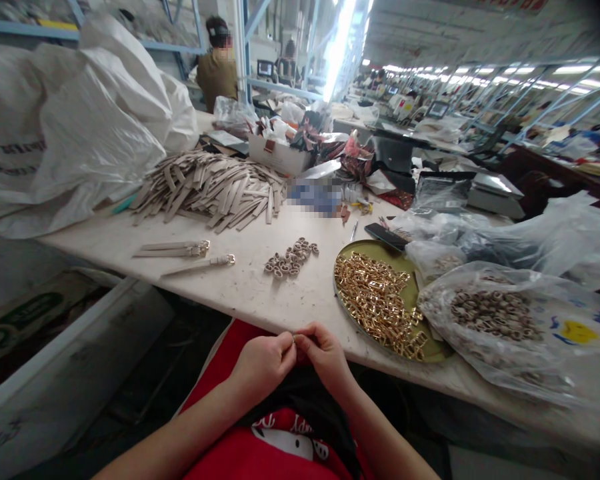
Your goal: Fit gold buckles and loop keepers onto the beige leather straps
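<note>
At the table's front edge my left hand (267,360) and my right hand (325,355) meet fingertip to fingertip. Both are closed in a pinch around something small, mostly hidden by the fingers, so I cannot make out what it is. Just beyond them lies a small heap of beige strap loops (290,257). To the right, a round olive tray (413,267) holds a pile of gold buckles (375,297). Several beige straps with gold buckles attached (195,250) rest at the left front edge.
A big pile of loose beige straps (215,187) lies at the back left beside a white sack (80,120). A clear plastic bag of loops (500,313) sits right of the tray. A dark phone (385,236) touches the tray's back rim. A white bin (80,373) stands below left.
</note>
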`<state>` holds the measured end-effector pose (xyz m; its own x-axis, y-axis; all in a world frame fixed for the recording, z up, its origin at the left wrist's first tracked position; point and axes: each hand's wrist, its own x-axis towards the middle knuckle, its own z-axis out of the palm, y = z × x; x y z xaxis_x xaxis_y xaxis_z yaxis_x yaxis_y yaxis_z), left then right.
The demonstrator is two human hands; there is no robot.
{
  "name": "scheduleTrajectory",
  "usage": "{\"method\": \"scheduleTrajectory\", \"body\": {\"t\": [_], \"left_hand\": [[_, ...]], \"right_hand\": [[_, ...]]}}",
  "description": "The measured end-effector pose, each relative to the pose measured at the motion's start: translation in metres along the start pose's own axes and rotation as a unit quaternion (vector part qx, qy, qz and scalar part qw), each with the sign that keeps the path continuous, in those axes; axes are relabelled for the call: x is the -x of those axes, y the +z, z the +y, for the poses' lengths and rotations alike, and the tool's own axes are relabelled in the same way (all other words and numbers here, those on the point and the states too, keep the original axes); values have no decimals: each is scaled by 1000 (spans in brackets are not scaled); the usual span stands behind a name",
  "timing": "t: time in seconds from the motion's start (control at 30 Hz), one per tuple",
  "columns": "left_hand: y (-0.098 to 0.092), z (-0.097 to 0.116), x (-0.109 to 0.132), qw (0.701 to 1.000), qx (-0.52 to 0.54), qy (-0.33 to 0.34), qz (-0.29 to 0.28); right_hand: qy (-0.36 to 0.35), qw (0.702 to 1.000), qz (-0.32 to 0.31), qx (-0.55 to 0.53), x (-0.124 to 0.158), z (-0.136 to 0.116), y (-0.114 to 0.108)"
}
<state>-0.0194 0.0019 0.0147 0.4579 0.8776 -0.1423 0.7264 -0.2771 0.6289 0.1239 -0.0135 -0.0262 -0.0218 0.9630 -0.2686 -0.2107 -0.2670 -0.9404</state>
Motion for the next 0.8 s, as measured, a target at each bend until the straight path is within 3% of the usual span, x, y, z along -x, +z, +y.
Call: {"method": "scheduleTrajectory", "body": {"t": [0.1,0.23,0.5,0.8], "left_hand": [[1,0,0,995,93,16,-19],[5,1,0,975,223,9,-17],[2,3,4,987,159,16,-1],[17,3,9,986,167,-9,22]], "right_hand": [[53,998,-29,-32,1,-4,-3],[43,995,-33,-78,3,-6,-4],[-21,999,-25,-38,9,0,4],[-12,987,19,-158,22,12,21]]}}
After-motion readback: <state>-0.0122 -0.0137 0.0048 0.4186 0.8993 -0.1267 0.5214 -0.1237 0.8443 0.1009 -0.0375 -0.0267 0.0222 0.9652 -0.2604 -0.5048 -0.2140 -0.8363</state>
